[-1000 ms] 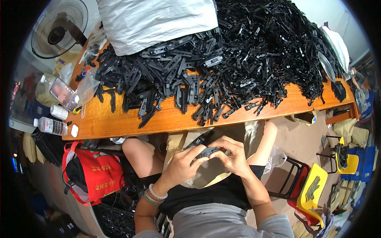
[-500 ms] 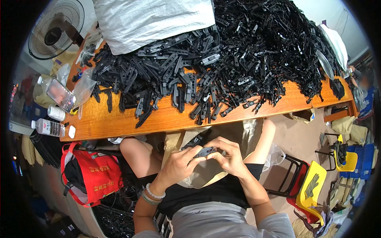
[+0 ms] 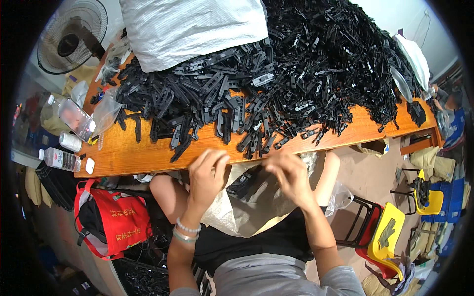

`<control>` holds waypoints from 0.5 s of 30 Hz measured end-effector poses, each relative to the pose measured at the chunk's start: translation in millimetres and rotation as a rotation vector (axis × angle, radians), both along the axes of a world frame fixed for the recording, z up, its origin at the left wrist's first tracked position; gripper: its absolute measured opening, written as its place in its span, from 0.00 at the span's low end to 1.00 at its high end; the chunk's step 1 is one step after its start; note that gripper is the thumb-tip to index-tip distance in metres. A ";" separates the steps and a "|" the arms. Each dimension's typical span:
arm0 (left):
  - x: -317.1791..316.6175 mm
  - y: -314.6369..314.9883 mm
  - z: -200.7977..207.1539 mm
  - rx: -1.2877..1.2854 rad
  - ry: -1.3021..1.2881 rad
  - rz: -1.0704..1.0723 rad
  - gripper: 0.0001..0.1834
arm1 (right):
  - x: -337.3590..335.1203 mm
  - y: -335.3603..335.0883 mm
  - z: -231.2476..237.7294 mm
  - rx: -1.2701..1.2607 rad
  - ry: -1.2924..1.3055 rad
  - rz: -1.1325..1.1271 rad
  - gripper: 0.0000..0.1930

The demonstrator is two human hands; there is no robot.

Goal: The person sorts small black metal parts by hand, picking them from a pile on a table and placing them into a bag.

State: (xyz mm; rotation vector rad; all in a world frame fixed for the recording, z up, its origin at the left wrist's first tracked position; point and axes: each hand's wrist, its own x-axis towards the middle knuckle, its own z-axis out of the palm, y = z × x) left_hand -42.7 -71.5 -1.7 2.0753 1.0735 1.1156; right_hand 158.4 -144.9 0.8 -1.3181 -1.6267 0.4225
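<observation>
My left hand [image 3: 207, 178] hovers at the table's front edge, its fingers loosely bent and apart, with nothing seen in it. Opposite it my right hand [image 3: 292, 180] is partly smeared by motion; thumb and fingers look spread, and no part shows between them. Below and between them, a beige woven sack [image 3: 222, 212] lies open across my lap, with a few black plastic parts [image 3: 241, 183] inside. Just beyond my hands, long black plastic parts [image 3: 217, 89] lie heaped at the left, and smaller black clip-like parts [image 3: 321, 69] form a big pile at the right.
The wooden table [image 3: 128, 155] holds a white woven sack [image 3: 192, 29] on the heap. At its left end are a phone [image 3: 75, 118], a water bottle [image 3: 60, 159] and a fan [image 3: 71, 39]. A red bag [image 3: 121, 217] stands left of me; yellow chairs [image 3: 387, 241] stand right.
The dark plastic part that both hands held together is no longer between them. My hands have separated and moved up toward the table edge, uncovering the sack's opening.
</observation>
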 end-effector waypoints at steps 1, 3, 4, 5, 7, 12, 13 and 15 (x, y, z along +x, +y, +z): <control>3.7 9.6 -0.1 0.009 -0.001 0.003 0.05 | 1.7 10.7 6.6 0.027 -0.090 -0.091 0.04; 16.5 27.6 -0.7 0.069 -0.046 0.054 0.04 | 7.1 36.4 11.4 0.067 -0.210 -0.238 0.03; 22.3 35.6 -0.4 0.092 -0.034 0.076 0.03 | 6.9 46.0 12.6 0.076 -0.212 -0.237 0.03; 27.9 43.6 -0.9 0.115 -0.023 0.097 0.03 | 5.5 54.8 13.0 -0.013 -0.302 -0.318 0.05; 40.7 57.3 1.7 0.142 0.148 0.191 0.10 | 2.6 65.7 10.0 -0.095 -0.396 -0.404 0.08; 55.0 73.6 8.5 0.111 0.368 0.253 0.15 | 0.5 76.0 0.6 -0.141 -0.415 -0.500 0.11; 54.8 74.7 8.7 0.102 0.382 0.250 0.14 | 1.3 76.0 -0.3 -0.118 -0.386 -0.539 0.11; 48.0 71.5 8.9 0.114 0.343 0.242 0.13 | 8.2 77.1 0.4 -0.079 -0.188 -0.539 0.09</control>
